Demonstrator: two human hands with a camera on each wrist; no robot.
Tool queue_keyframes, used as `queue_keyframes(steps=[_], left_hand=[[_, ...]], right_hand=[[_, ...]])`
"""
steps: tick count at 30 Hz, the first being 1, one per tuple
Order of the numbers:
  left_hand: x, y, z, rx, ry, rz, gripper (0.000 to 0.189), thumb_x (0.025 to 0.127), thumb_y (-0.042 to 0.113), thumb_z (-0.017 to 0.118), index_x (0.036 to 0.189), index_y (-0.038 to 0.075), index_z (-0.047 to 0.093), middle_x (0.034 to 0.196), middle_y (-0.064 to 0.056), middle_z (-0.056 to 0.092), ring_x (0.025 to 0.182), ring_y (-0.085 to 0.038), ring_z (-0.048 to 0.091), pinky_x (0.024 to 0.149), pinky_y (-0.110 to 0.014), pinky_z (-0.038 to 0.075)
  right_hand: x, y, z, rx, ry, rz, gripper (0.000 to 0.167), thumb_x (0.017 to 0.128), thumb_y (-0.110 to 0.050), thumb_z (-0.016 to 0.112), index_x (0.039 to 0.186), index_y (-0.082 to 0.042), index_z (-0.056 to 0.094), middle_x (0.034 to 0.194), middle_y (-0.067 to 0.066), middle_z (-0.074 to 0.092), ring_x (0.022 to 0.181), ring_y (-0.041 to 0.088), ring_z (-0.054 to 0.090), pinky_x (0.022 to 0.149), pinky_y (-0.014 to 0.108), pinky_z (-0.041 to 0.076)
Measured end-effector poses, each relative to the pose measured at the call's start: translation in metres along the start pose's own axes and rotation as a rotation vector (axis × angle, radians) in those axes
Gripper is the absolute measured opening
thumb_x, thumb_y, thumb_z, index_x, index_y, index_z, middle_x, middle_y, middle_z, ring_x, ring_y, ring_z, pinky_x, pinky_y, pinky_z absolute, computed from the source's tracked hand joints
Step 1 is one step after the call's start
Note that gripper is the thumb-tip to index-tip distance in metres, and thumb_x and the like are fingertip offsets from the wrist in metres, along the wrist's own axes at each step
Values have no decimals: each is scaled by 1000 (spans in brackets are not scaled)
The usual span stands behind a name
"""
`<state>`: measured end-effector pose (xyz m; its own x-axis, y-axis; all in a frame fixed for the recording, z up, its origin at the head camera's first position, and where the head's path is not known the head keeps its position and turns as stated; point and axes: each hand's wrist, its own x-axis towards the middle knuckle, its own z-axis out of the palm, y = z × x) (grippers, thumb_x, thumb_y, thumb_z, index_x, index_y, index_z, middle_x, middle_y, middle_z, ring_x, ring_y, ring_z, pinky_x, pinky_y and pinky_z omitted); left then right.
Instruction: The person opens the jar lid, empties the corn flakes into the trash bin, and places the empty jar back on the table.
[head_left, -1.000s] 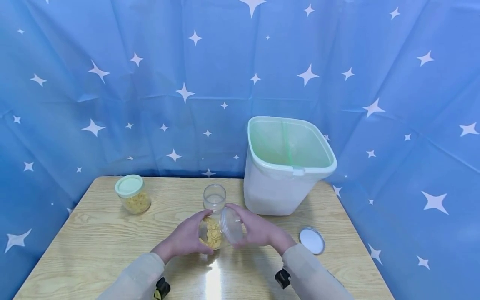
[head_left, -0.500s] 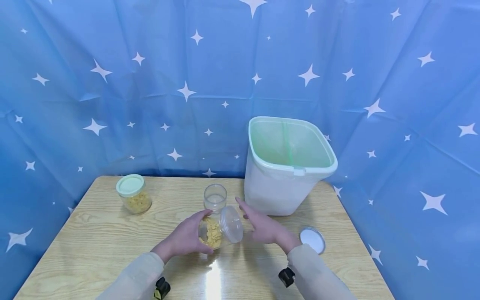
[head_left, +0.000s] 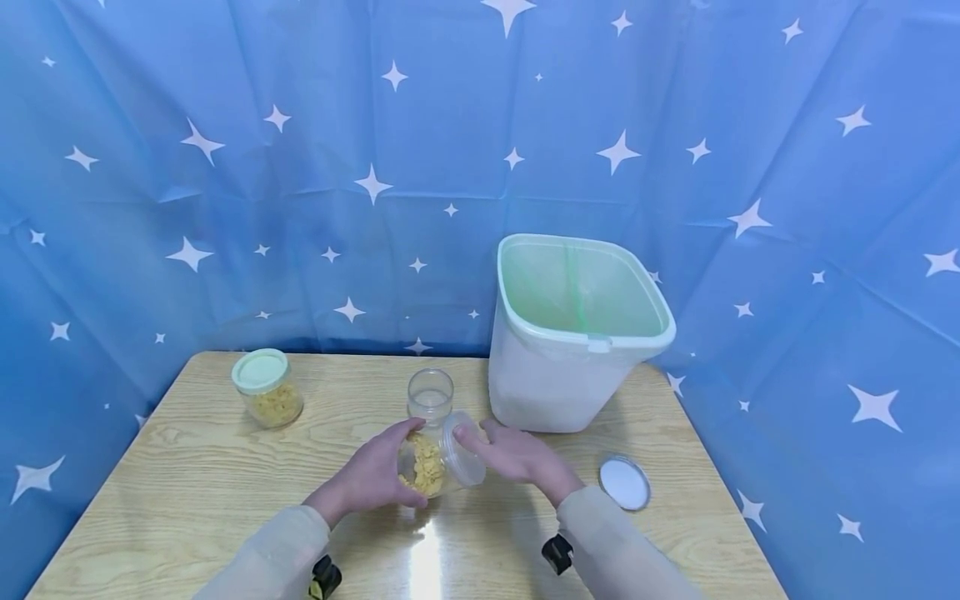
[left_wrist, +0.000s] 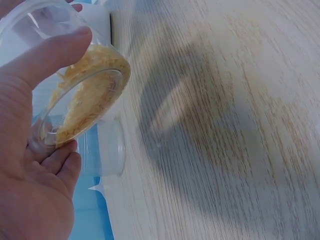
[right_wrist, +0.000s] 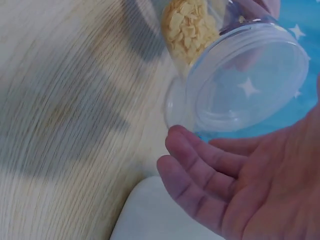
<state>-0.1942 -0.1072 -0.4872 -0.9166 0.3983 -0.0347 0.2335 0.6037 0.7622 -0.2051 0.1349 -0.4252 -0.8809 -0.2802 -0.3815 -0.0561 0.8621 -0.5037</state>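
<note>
A clear jar of pale yellow flakes [head_left: 426, 465] lies tipped on its side above the table, its base toward the left and its translucent lid [right_wrist: 250, 75] toward the right. My left hand [head_left: 375, 468] grips the jar round its base end, thumb on one side and fingers on the other [left_wrist: 62, 162]. Beside the lid is my right hand [head_left: 517, 454], palm turned to it and fingers loosely extended. In the right wrist view those fingers are apart from the lid; whether the thumb touches it I cannot tell.
Behind the held jar stands a clear empty jar [head_left: 430, 390]. A green-lidded jar of yellow pieces [head_left: 270, 400] is at the back left. A large white bin [head_left: 551, 375] stands at the back right, and a round white lid [head_left: 625, 482] lies on the wooden table [head_left: 187, 475].
My right hand held the lid, drew off it to the right, and has come back beside it. My left hand and the jar have stayed in place.
</note>
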Motion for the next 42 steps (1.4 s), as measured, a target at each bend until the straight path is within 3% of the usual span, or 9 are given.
queue_keyframes(steps=[4, 10, 16, 20, 25, 36, 42], left_hand=[[0, 0, 2, 14, 10, 0, 114, 55, 30, 93, 150, 10, 34, 149, -11, 45, 135, -34, 45, 113, -55, 36], [0, -1, 3, 18, 7, 0, 115, 54, 29, 94, 150, 10, 34, 149, -11, 45, 136, -33, 45, 113, -54, 35], [0, -2, 2, 25, 8, 15, 114, 54, 28, 94, 149, 10, 35, 147, -11, 47, 133, -33, 48, 112, -54, 38], [0, -2, 2, 14, 6, 17, 114, 53, 27, 94, 149, 10, 35, 146, -10, 49, 131, -32, 49, 111, -54, 39], [0, -3, 1, 19, 6, 23, 114, 53, 29, 94, 149, 10, 35, 146, -10, 49, 131, -32, 49, 111, -54, 39], [1, -4, 0, 17, -4, 19, 113, 55, 31, 93, 149, 10, 35, 148, -10, 47, 135, -33, 46, 112, -54, 37], [0, -4, 0, 10, -13, 12, 112, 56, 32, 93, 149, 10, 35, 148, -9, 47, 135, -32, 45, 112, -54, 37]], right_hand=[[3, -3, 2, 36, -33, -15, 100, 83, -84, 33, 147, -7, 37, 140, 16, 54, 124, 35, 55, 100, 54, 46], [10, -1, 5, 155, -86, -238, 66, 86, -66, 55, 131, -18, 53, 115, 1, 67, 103, 16, 64, 90, 40, 52], [9, 5, 3, 146, -66, -232, 93, 77, -62, 70, 145, -9, 37, 129, 8, 58, 113, 21, 58, 94, 43, 51], [8, 8, 1, 156, -65, -305, 97, 74, -52, 78, 148, -10, 32, 136, 12, 53, 120, 26, 55, 98, 44, 49], [7, 9, -1, 122, -39, -356, 111, 67, -51, 83, 153, -11, 24, 145, 13, 45, 128, 31, 49, 103, 49, 46], [8, 7, -1, 47, -6, -422, 110, 65, -24, 88, 153, -21, 22, 152, 7, 36, 134, 30, 43, 107, 50, 42], [9, 8, 0, 21, 3, -451, 110, 64, -19, 88, 152, -24, 23, 153, 3, 36, 138, 27, 40, 111, 49, 39]])
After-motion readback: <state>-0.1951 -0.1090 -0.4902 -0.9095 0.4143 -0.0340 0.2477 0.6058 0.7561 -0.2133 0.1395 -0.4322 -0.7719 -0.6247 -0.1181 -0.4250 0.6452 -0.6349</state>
